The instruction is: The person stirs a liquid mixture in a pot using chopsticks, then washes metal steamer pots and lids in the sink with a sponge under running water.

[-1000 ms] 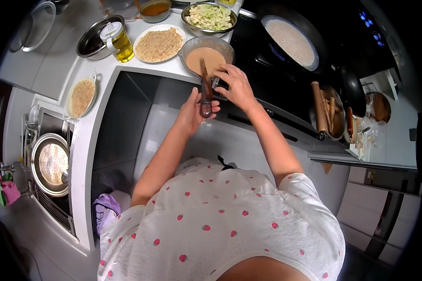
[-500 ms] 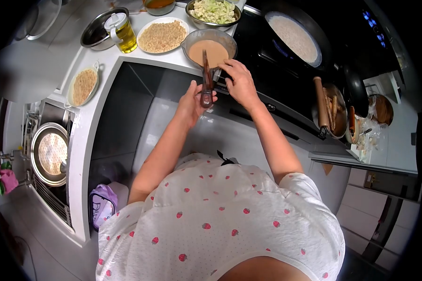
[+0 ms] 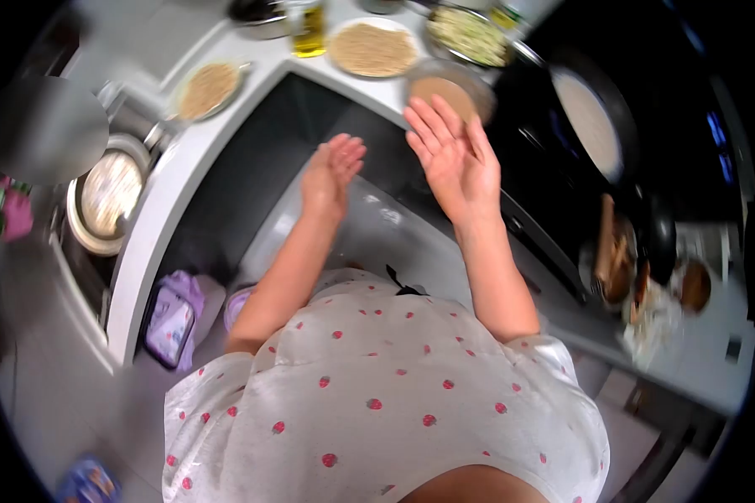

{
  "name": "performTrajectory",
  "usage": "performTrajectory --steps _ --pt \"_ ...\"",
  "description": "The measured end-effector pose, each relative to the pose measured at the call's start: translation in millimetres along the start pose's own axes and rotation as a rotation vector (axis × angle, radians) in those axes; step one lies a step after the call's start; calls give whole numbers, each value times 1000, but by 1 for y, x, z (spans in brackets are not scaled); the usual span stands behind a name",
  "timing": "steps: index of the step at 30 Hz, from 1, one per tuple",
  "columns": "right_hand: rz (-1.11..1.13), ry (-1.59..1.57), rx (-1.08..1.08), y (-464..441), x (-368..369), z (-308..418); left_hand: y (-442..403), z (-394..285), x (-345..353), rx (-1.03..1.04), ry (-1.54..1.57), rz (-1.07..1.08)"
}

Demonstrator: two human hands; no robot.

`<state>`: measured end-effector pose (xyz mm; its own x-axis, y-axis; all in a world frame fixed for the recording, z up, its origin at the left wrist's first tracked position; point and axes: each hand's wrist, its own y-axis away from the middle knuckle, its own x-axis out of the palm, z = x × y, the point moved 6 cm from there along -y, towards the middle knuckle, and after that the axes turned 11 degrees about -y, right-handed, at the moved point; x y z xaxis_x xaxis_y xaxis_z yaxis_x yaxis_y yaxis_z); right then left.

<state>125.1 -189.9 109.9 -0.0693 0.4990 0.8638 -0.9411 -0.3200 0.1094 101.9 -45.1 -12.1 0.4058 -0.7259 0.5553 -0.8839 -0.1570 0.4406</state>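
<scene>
My left hand [image 3: 334,178] is raised over the floor in front of the counter, holding nothing, with its fingers loosely extended and slightly blurred. Palm up and fingers spread, my right hand [image 3: 457,163] is also bare. Its fingertips overlap the near side of a pan of tan liquid [image 3: 439,88] at the counter edge; whether they touch it I cannot tell. The pan's dark handle is hidden. Behind it stands a bowl of chopped pale-green vegetable [image 3: 468,38]. A white plate of tan crumbly food [image 3: 373,48] lies to its left.
On the stove to the right, a dark frying pan [image 3: 622,117] contains a whitish layer. An oil jug [image 3: 309,33] and a small oval dish [image 3: 210,90] stand on the left counter. At far left is a sink with a metal pot [image 3: 109,197]. A purple-lined bin [image 3: 172,323] stands below.
My left hand has let go of the dark handle and drawn back. My right hand has moved off the pan's rim and turned palm up. The view has swung left.
</scene>
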Motion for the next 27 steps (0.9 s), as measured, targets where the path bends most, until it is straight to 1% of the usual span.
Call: performTrajectory --steps 1,3,4,6,8,12,14,15,17,19,21,22,23,25,26,27 --pt "22 3 39 -4 8 -16 2 -7 -16 46 17 -62" --pt "41 51 122 -15 19 -52 2 -21 -40 178 -46 -40" --pt "52 57 177 -20 25 -72 7 -31 -55 215 -30 -108" --pt "94 66 283 -28 39 -114 17 -54 -77 270 13 -155" --pt "91 76 391 -38 51 -154 24 -78 -108 307 35 -240" --pt "159 138 498 -57 82 -224 33 -118 -177 351 57 -388" --pt "190 214 474 -68 96 -257 41 -137 -220 370 52 -460" --pt "200 223 496 -73 104 -275 44 -146 -239 377 67 -479" --pt "203 417 515 -85 121 -310 54 -171 -280 373 110 -605" --pt "211 470 536 -93 141 -347 63 -190 -326 375 129 -653" --pt "318 837 467 -107 158 -385 74 -206 -378 408 169 -788" --pt "377 936 408 -117 159 -406 79 -214 -403 414 190 -825" --pt "380 944 426 -126 157 -427 82 -221 -429 421 166 -839" --pt "691 1312 223 -148 163 -463 90 -236 -468 415 125 -891" --pt "753 1413 140 -161 161 -482 93 -241 -481 403 140 -904" --pt "760 1421 157 -174 157 -499 96 -245 -495 385 181 -967"
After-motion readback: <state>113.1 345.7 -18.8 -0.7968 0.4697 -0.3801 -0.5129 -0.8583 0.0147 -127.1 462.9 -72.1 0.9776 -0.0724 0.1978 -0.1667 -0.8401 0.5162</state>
